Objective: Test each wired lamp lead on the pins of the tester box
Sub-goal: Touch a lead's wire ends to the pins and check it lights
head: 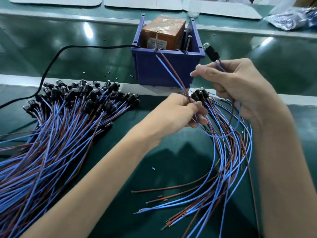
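The tester box is a blue bin (171, 69) holding an orange block (163, 31), with two metal pins (157, 40) standing at its front rim. My left hand (181, 110) pinches one lead's blue and brown wire ends (169, 69), which reach up to the left pin. My right hand (240, 86) grips the same lead just below its black lamp holder (211, 52), held upright beside the bin's right corner. The bulb looks unlit. A small bunch of leads (223, 169) curves under my right hand.
A big pile of blue and brown lamp leads (60, 126) covers the green mat on the left. A black power cable (72, 48) runs from the bin to the left edge. White trays (142, 3) and a plastic bag (295, 16) lie at the back.
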Action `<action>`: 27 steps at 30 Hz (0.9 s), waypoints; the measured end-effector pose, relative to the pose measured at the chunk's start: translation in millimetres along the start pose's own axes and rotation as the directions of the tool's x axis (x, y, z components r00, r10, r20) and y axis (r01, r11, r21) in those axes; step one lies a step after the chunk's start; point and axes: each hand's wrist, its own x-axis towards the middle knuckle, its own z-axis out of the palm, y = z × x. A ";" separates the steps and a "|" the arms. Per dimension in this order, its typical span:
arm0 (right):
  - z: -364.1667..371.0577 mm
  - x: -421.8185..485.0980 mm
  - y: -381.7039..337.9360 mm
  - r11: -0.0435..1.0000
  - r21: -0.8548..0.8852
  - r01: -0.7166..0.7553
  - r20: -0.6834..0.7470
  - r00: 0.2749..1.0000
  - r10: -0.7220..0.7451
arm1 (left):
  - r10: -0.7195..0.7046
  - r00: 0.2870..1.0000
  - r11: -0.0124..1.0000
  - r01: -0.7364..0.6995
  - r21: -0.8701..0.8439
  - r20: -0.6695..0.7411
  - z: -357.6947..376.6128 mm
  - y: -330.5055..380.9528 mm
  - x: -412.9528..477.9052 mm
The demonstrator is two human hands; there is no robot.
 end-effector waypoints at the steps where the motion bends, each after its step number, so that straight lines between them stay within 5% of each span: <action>1: 0.5 -0.4 0.0 1.000 -0.006 -0.004 0.022 1.000 0.004 | 0.000 1.000 1.000 0.000 0.030 0.000 0.4 -1.9 0.4; 15: 8.5 -2.2 3.1 0.986 -0.164 0.010 0.201 0.979 0.024 | 0.038 0.999 0.976 -0.039 0.215 0.007 -10.3 -15.6 3.8; 19: 12.2 -2.7 -1.9 0.992 -0.129 -0.011 0.105 0.994 0.024 | 0.112 0.993 0.991 -0.109 0.081 -0.035 -20.0 -12.5 3.5; 23: 14.0 -1.1 -7.8 0.987 0.113 -0.112 0.003 0.994 0.113 | 0.182 0.974 0.982 -0.187 -0.022 -0.136 -27.8 -5.4 2.8; 27: 12.8 5.8 -4.0 0.992 0.085 -0.090 -0.099 0.990 0.099 | 0.194 0.960 0.979 -0.203 -0.022 -0.202 -35.1 1.3 4.2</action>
